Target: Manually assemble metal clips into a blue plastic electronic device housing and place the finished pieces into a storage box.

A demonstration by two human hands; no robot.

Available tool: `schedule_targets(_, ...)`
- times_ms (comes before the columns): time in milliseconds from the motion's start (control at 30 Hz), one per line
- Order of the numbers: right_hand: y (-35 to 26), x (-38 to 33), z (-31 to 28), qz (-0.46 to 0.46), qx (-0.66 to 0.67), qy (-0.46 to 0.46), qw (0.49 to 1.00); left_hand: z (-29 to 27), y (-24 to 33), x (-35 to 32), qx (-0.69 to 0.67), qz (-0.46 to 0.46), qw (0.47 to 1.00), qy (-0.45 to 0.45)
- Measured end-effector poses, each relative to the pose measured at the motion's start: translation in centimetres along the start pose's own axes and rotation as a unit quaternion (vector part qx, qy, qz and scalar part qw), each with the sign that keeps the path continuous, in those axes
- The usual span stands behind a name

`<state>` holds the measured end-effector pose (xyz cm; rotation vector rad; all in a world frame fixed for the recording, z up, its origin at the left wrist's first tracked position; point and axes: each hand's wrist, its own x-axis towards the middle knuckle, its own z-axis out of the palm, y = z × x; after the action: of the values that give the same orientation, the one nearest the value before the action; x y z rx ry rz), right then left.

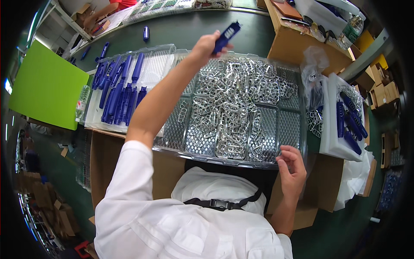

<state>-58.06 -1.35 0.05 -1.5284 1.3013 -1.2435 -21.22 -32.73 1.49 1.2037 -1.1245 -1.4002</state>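
Note:
My left hand (pixel 207 46) reaches over the far side of the clear plastic tray (pixel 290 134), closed around a dark blue plastic handle shell (pixel 227 37). The shell tilts up to the right, with light markings on its face. Silver metal links (pixel 235 103) lie heaped across several of the tray's compartments. By the tray's front right edge is my right hand (pixel 292 172), with thumb and fingers curled toward each other. Whatever sits between those fingertips is too small to make out.
Blue handle shells (pixel 114 101) fill a tray on the left, beside a green panel (pixel 45 86). White foam (pixel 332 125) at the right carries blue handled tools (pixel 351 118). A cardboard box (pixel 293 39) stands far right. Another person's arm (pixel 100 15) shows at the far left.

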Motion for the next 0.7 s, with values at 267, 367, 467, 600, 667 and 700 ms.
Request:
schedule_targets(267, -0.2, -1.0, -0.3, -0.007, -0.031, 0.002, 1.0, -8.2, 2.1, 5.2, 0.017, 0.078, 0.97, 0.23)
schedule_targets(367, 0.1, -0.8, -0.2, -0.008, -0.045, 0.016, 0.999, -10.8, 4.4, -3.4, 0.009, 0.184, 0.962, 0.202)
schedule_targets(467, -0.3, 0.5, 0.4, -0.034, -0.137, -0.014, 0.99, -14.7, 5.1, -15.2, 0.014, 0.266, 0.93, 0.255)
schedule_targets(600, 0.3, 3.8, 2.5, -0.114, -0.264, -0.09, 0.954, -22.7, -1.5, -33.1, -0.027, 0.331, 0.835, 0.438)
schedule_targets(667, 0.8, 5.8, 3.9, -0.155, -0.304, -0.123, 0.932, -24.2, -6.1, -41.3, -0.008, 0.302, 0.784, 0.543)
schedule_targets(700, 0.8, 6.5, 4.7, -0.197, -0.349, -0.142, 0.905, -25.0, -9.4, -43.8, -0.011, 0.252, 0.762, 0.596)
